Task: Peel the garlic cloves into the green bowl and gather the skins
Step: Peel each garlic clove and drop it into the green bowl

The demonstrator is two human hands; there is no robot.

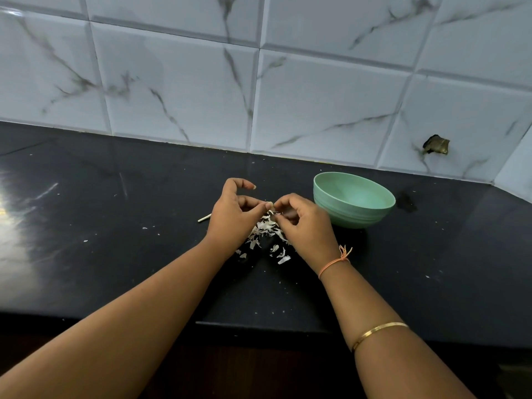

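Green bowl [342, 214] sitting just beside right hand [302, 223]; left hand [233, 214] and right hand both pinching garlic clove [269, 204] over skins [264, 231].

Skins [266, 234] on counter [115, 226], apparently just left of bowl [357, 216]

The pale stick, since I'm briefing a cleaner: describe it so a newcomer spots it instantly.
On the black counter, look just left of the left hand, opposite the green bowl. The pale stick lies there: one straight rod, unlike the curled, flaky skins heaped nearby.
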